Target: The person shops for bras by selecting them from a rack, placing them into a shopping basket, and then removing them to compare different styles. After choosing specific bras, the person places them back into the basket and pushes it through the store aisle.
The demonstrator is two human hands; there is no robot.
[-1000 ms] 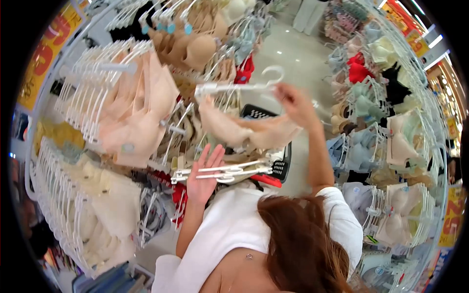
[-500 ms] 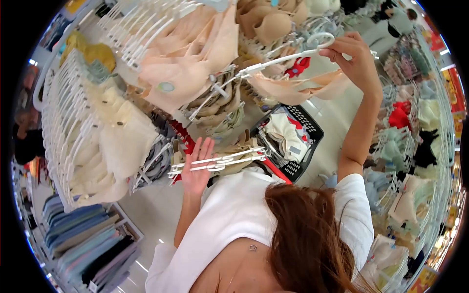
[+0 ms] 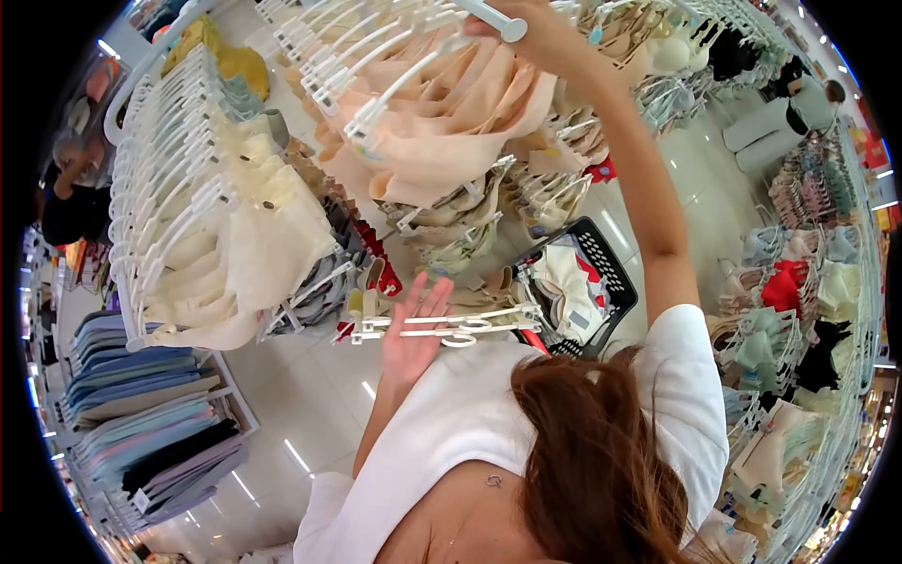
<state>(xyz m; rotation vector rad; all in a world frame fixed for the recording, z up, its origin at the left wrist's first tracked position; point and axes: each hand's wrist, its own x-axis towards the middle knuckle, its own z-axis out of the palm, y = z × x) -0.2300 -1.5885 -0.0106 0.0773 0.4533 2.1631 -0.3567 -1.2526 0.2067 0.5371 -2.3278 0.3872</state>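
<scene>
My left hand (image 3: 416, 331) is palm up with its fingers stretched out. White hangers (image 3: 470, 324) with beige bras lie across its palm, their hooks toward my white shirt. At the top, my right hand (image 3: 531, 38) is raised to the round-ended display rail (image 3: 498, 19), which partly covers it. Its fingers are curled at the upper end of a white hanger (image 3: 399, 94), the front one of a row carrying peach bras (image 3: 451, 155). The hanger's hook is hidden there.
A black shopping basket (image 3: 615, 268) with bras in it stands beyond my shirt. Cream bras (image 3: 272, 244) hang at left, above a shelf of folded clothes (image 3: 155, 404). More bras (image 3: 785, 282) line the right wall. A person (image 3: 70, 193) is at the far left.
My right hand has moved up and left to the rail, bringing the hanger with the peach bra from open space to the row. My left hand and its hangers have shifted slightly right.
</scene>
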